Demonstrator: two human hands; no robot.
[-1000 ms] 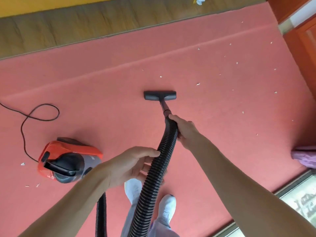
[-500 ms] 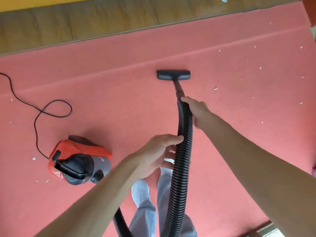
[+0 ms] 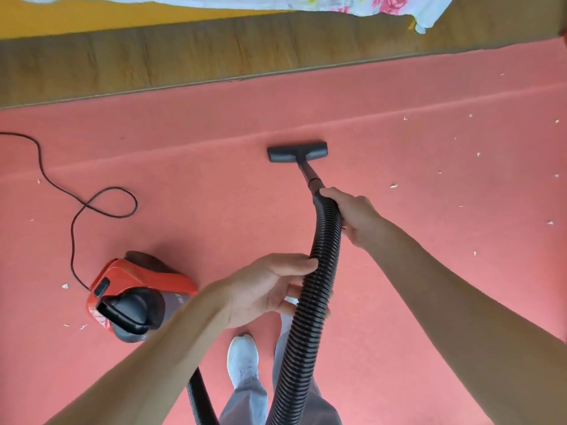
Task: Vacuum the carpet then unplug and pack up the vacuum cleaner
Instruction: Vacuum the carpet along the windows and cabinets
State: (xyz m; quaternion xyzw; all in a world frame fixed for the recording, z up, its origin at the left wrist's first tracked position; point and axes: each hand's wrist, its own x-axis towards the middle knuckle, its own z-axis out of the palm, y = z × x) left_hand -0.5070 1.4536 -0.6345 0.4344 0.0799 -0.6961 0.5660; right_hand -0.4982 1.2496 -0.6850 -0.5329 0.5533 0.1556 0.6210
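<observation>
A red and black canister vacuum cleaner [image 3: 138, 297] sits on the pink carpet [image 3: 214, 210] at lower left. Its ribbed black hose [image 3: 319, 286] rises past my legs to a short tube ending in a flat black floor nozzle [image 3: 297, 151], which rests on the carpet along a raised fold line. My right hand [image 3: 356, 214] grips the upper end of the hose just behind the tube. Lower down, my left hand [image 3: 270, 286] holds the hose with thumb on top and fingers underneath. A black power cord [image 3: 92, 204] loops away from the canister to the left edge.
Small white scraps [image 3: 393, 186] lie scattered on the carpet, mostly to the right, a few near the canister. A wooden bed base [image 3: 184, 56] with a floral sheet [image 3: 383, 4] runs along the far carpet edge. My white shoe [image 3: 242, 357] stands below the hands.
The nozzle has slid away from me and to the left, up to the carpet's fold line. Both hands keep their hold on the hose. The view has shifted left, showing the bed sheet.
</observation>
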